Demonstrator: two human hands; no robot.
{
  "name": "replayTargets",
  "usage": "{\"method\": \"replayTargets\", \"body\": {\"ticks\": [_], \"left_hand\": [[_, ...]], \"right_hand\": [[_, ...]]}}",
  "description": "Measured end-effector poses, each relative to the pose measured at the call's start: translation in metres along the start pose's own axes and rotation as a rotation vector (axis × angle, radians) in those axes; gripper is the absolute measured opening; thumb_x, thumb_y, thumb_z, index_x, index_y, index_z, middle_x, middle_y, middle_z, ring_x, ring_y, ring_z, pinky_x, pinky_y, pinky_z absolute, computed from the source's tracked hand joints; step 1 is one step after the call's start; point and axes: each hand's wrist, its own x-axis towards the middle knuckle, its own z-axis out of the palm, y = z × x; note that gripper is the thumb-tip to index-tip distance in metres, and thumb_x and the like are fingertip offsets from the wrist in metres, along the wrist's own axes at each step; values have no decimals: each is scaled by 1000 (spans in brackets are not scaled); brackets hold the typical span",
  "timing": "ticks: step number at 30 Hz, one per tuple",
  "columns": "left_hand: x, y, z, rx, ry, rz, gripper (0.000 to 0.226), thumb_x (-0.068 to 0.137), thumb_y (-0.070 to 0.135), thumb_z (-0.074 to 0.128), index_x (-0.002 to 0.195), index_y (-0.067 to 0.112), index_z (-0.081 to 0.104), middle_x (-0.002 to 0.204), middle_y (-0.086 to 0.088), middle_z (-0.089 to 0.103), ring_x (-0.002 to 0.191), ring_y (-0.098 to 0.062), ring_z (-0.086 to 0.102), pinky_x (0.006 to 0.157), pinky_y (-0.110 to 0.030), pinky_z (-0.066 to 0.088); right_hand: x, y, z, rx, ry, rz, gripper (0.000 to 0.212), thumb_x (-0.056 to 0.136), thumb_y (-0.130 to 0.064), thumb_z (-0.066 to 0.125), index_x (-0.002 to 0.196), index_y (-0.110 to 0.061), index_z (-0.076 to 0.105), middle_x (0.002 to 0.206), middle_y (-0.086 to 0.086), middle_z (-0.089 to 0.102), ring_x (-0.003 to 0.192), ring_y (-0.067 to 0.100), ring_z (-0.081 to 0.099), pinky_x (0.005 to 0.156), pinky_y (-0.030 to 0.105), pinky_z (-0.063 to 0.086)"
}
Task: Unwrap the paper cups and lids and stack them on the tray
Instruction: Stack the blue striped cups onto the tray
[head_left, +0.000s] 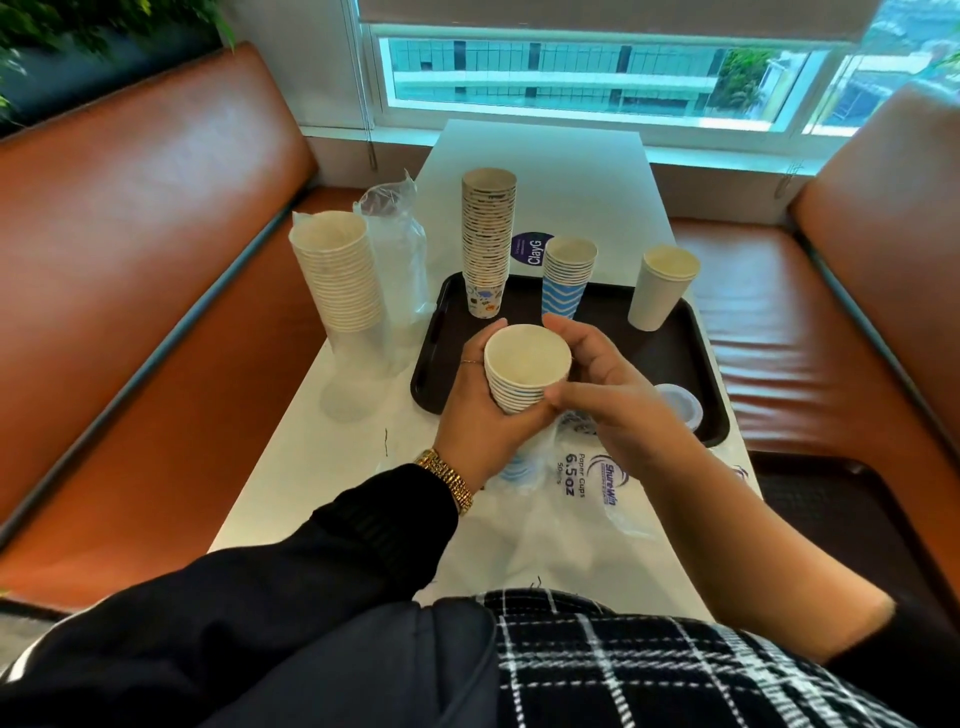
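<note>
Clear plastic wrapper (587, 488), printed "Paper Cups 6.5oz", slack on table nearest body. Above it, blue-striped cup stack (524, 374) gripped low by left hand (483, 415); right hand (608, 384) curled round rim side, over near edge of brown tray (701, 364). Likely light, thin-walled, crushable: hold at nested rims, gently. Stack bottom hidden behind hands, wrapper. Beyond: patterned stack (485, 244), blue wavy stack (566, 278), plain cups (662, 288) on tray.

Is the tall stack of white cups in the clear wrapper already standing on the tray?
No, the wrapped white cup stack stands on the table, left of the tray.
</note>
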Motion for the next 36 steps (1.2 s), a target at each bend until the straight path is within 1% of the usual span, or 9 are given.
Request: {"method": "replayTargets", "body": {"ticks": [4,7,11,17,22,28,32,34,36], "left_hand": [[1,0,1,21,4,4,83,66,25,88,131,33,36,121,25,50,113,12,51,93,-11,44],[2,0,1,16,1,0,83,67,24,88,130,33,35,118,26,49,109,17,50,90,-6,43],[2,1,1,17,1,-1,83,67,25,88,131,32,36,120,26,50,112,14,50,91,-8,44],[0,2,2,17,13,11,81,67,26,88,130,31,37,121,22,52,115,4,54,95,-16,46],[0,5,1,4,10,-9,80,67,21,88,130,28,39,117,25,52,109,15,52,89,-7,44],[-1,6,0,-11,8,-11,79,67,14,87,126,28,37,113,25,50,103,23,50,81,0,40],[0,4,-2,-22,23,-26,81,66,16,87,128,29,38,117,21,54,108,13,55,85,-7,44],[0,4,-1,-24,17,-35,82,65,16,88,128,32,38,118,19,55,109,7,57,87,-10,46],[0,3,1,-15,18,-31,82,65,16,88,126,37,38,118,21,55,110,8,56,88,-9,45]], "right_hand": [[1,4,4,18,48,18,77,63,-4,58,134,-29,47,134,-2,57,128,19,52,104,34,44],[3,6,6,26,67,23,78,61,-5,57,134,-30,46,133,-5,57,126,15,52,101,31,44],[3,7,6,33,75,27,77,61,-6,55,134,-30,46,130,-8,58,125,14,53,103,29,44],[4,9,12,78,115,-1,79,61,-6,52,138,-23,46,133,0,58,127,17,53,102,28,44],[4,16,12,93,121,-26,84,65,-10,56,147,-20,38,143,4,51,129,17,52,100,26,46],[7,19,12,88,101,-31,98,59,-34,74,148,-20,36,144,3,49,132,18,49,110,36,42],[9,15,12,28,97,-19,102,58,-40,79,148,-21,35,140,2,51,129,15,52,108,35,45],[14,13,11,-8,90,0,105,55,-43,86,146,-24,38,140,2,52,126,15,55,107,39,46],[20,11,13,-69,107,-6,104,49,-55,91,139,-29,45,139,6,52,126,19,56,108,45,46]]}}
